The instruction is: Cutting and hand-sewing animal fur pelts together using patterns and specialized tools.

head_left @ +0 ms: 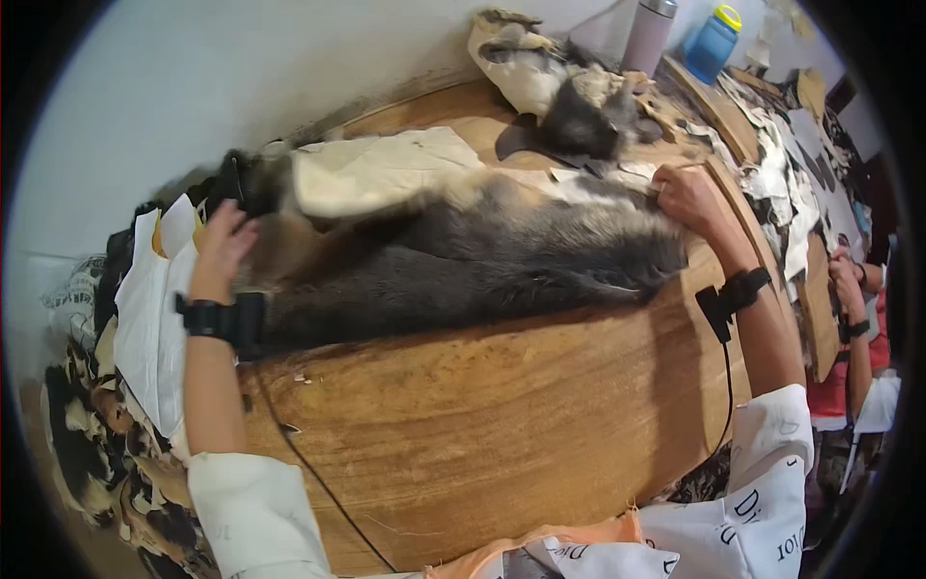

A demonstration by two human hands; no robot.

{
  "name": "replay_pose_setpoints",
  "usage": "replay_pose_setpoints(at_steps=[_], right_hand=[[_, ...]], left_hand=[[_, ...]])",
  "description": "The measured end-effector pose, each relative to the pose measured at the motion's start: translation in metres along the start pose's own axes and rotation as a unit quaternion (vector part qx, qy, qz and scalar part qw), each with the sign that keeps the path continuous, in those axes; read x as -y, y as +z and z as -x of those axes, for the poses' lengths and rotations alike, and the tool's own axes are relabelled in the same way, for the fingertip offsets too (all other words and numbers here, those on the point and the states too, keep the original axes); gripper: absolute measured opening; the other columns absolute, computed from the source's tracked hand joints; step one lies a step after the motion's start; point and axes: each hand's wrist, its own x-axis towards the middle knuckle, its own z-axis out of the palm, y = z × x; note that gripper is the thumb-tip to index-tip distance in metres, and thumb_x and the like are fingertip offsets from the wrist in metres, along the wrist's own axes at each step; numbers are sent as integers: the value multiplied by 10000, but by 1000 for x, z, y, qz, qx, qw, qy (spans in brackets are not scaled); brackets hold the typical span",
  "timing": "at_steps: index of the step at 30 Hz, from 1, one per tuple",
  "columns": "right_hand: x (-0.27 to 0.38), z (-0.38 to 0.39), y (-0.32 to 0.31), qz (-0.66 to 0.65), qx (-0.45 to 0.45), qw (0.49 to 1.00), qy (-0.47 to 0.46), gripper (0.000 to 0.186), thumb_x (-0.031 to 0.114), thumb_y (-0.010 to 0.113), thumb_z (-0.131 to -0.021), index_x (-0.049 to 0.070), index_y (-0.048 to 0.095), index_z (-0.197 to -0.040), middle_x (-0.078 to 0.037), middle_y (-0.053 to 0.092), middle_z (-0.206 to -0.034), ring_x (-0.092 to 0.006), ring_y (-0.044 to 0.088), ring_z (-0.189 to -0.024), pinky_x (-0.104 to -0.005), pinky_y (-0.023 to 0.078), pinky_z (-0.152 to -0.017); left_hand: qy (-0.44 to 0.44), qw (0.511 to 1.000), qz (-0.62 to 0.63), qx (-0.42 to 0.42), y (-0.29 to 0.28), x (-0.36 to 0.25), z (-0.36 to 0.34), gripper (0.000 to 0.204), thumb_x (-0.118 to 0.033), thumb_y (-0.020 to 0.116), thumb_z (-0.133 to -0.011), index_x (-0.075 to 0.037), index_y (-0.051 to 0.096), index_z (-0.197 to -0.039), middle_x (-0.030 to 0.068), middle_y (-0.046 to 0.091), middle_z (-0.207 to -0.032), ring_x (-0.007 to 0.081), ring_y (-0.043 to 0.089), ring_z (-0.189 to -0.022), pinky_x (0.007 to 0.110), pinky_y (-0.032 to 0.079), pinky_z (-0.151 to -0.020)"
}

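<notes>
As the fur point(463, 261) lies across the worktop point(482, 415), I see the right hand point(690, 201), fingers curled closed on its far edge; the left hand point(222, 253) is blurred at the other end, grip I can't tell; uneven pulling could skew it, the cable point(333, 497) could snag.

my right hand point(691, 201) grips the right end of a dark fur pelt point(463, 261) spread across the wooden table point(463, 415). my blurred left hand point(224, 241) is at its other end. a blue bottle point(712, 48) stands at the back beside a pinkish flask point(647, 37).
</notes>
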Motion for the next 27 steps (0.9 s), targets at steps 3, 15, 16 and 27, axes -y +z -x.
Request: replay_pose_setpoints(at_steps=[3, 15, 16, 27], right_hand=[[-4, -3, 19, -39, -1, 999, -17, 226, 85, 536, -677, 36, 621, -880, -191, 631, -797, -361, 600, -778, -424, 467, -697], [0, 2, 17, -4, -78, 995, 58, 232, 90, 566, -693, 33, 614, -912, -197, 630, -848, -356, 603, -805, -390, 473, -730], [-1, 2, 19, -14, -59, 997, 56, 226, 78, 562, -688, 33, 615, -903, -201, 626, -828, -356, 604, -797, -386, 471, -725], [22, 30, -30, -140, -120, 983, -15, 298, -34, 526, -657, 10, 608, -940, -141, 612, -870, -277, 594, -775, -329, 456, -685]], left_hand=[[-8, 953, -300, 35, 35, 30, 8, 423, -295, 643, -789, -43, 596, -1126, 76, 603, -1055, 186, 550, -941, 320, 442, -772], [147, 830, -535, -52, 42, 51, 19, 336, -218, 710, -705, -70, 653, -1001, 102, 654, -875, 227, 624, -808, 319, 481, -727], [130, 844, -518, -52, 41, 51, 18, 321, -218, 709, -706, -66, 658, -984, 101, 655, -865, 223, 625, -800, 318, 481, -726], [324, 803, -494, -73, 81, 32, -16, 226, -155, 653, -740, -55, 670, -942, 137, 623, -916, 274, 592, -877, 374, 457, -802]])
